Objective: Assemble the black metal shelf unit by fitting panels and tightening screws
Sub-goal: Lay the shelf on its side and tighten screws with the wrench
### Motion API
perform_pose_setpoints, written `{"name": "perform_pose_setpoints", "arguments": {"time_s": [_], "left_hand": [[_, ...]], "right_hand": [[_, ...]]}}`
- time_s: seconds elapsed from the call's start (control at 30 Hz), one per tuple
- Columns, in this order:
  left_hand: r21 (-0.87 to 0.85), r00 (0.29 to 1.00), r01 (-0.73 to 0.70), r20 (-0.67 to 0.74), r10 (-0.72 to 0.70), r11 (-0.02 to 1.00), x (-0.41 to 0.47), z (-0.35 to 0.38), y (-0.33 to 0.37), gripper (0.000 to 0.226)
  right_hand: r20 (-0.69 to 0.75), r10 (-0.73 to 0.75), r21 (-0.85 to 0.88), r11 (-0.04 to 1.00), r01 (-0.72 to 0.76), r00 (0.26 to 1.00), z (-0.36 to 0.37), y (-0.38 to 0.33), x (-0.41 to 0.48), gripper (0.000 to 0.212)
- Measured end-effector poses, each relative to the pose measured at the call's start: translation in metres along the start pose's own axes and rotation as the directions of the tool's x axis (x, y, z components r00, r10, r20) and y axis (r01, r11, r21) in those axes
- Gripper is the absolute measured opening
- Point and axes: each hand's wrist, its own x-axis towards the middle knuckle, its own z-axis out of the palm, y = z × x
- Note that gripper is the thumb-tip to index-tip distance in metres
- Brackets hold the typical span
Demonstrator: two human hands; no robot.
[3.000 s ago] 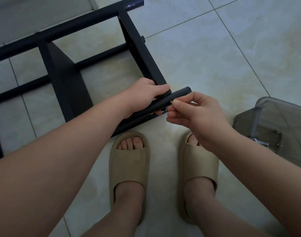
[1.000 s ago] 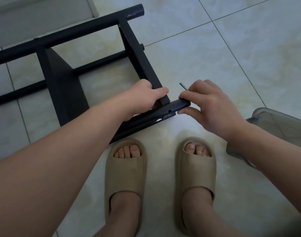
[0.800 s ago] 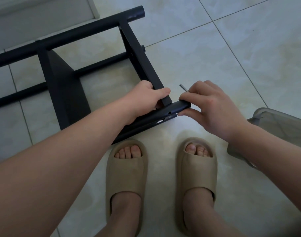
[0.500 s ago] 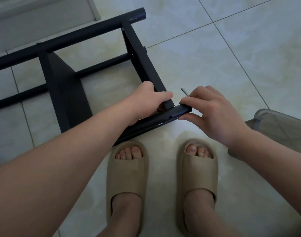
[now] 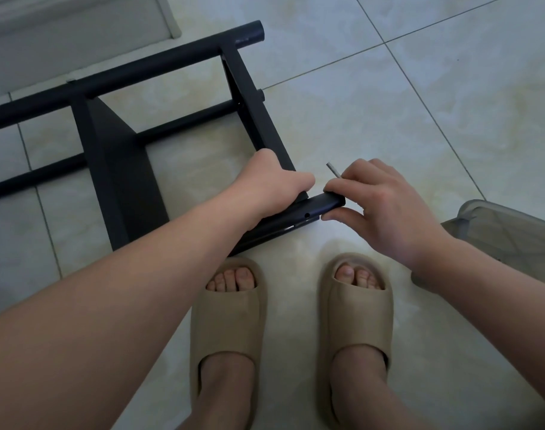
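Across the whole frame lies a pale tiled floor (image 5: pixel 389 135), with grout lines running diagonally at upper right; on it, filling the left and centre, the black metal shelf unit (image 5: pixel 119 169) lies on its side, its long tubes running from the left edge toward the upper centre and a flat panel standing between them at centre left; at the lower centre two feet stand in beige slippers (image 5: pixel 231 324), toes pointing toward the frame and just short of it; at the right edge a translucent grey bin (image 5: pixel 507 231) sits partly behind the right forearm; the left hand (image 5: pixel 274 184), at centre, has its grip closed round the near tube (image 5: pixel 296 220) where a crosspiece meets it, fingers curled over the top; the right hand (image 5: pixel 386 206), just right of centre, sets forefinger above and thumb below the tube's open end, and its grip holds a thin grey rod (image 5: pixel 333 170) that juts up and to the left from between the fingers; whether the rod's lower end enters the tube cannot be told; a small round hole (image 5: pixel 307 215) shows in the tube's side, between the two hands.
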Motion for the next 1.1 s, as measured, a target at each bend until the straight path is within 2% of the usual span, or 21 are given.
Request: {"name": "perform_pose_setpoints", "arguments": {"time_s": [0.13, 0.3, 0.37, 0.4, 0.47, 0.53, 0.6, 0.67, 0.8, 0.9, 1.1], "left_hand": [[0.003, 1.0, -0.008, 0.005, 0.008, 1.0, 0.0, -0.001, -0.002, 0.032], [-0.031, 0.984, -0.069, 0.16, 0.073, 0.997, -0.003, -0.008, -0.009, 0.057], [-0.045, 0.972, -0.103, 0.21, 0.11, 0.994, -0.008, -0.012, -0.013, 0.051], [-0.03, 0.966, -0.119, 0.226, 0.123, 0.992, -0.01, -0.016, -0.017, 0.04], [0.11, 0.95, -0.167, 0.284, 0.131, 0.98, -0.019, -0.028, -0.022, 0.024], [0.415, 0.94, -0.183, 0.339, 0.035, 0.891, -0.03, -0.042, -0.027, 0.032], [0.685, 0.961, -0.175, 0.276, -0.03, 0.707, -0.043, -0.051, -0.031, 0.041], [0.755, 0.978, -0.181, 0.205, 0.035, 0.631, -0.057, -0.053, -0.033, 0.039], [0.734, 0.972, -0.22, 0.107, 0.21, 0.642, -0.079, -0.073, -0.014, 0.04], [0.715, 0.935, -0.263, 0.023, 0.354, 0.648, -0.098, -0.099, 0.012, 0.038], [0.762, 0.883, -0.31, 0.009, 0.469, 0.568, -0.13, -0.13, 0.058, 0.028]], "right_hand": [[0.004, -0.002, 0.005, 1.0, 0.002, 1.0, 0.0, 0.001, 0.0, 0.025], [0.013, 0.021, 0.009, 1.0, -0.021, 1.0, 0.001, 0.0, -0.002, 0.025], [0.016, 0.035, 0.014, 0.999, -0.035, 0.999, 0.001, 0.0, -0.001, 0.025], [0.019, 0.043, 0.016, 0.999, -0.043, 0.999, 0.0, -0.001, -0.001, 0.026], [0.023, 0.066, 0.014, 0.998, -0.066, 0.998, 0.0, -0.003, 0.0, 0.026], [0.027, 0.098, 0.012, 0.995, -0.098, 0.995, -0.002, -0.007, 0.0, 0.026], [0.039, 0.129, 0.003, 0.992, -0.129, 0.991, -0.005, -0.011, 0.0, 0.026], [0.06, 0.151, -0.028, 0.988, -0.15, 0.987, -0.01, -0.018, 0.001, 0.027], [0.028, 0.163, -0.082, 0.984, -0.161, 0.986, -0.039, -0.034, 0.018, 0.029], [-0.001, 0.157, -0.097, 0.983, -0.156, 0.988, -0.077, -0.048, 0.037, 0.032], [-0.051, 0.158, -0.151, 0.975, -0.164, 0.986, -0.136, -0.081, 0.05, 0.033]]}}
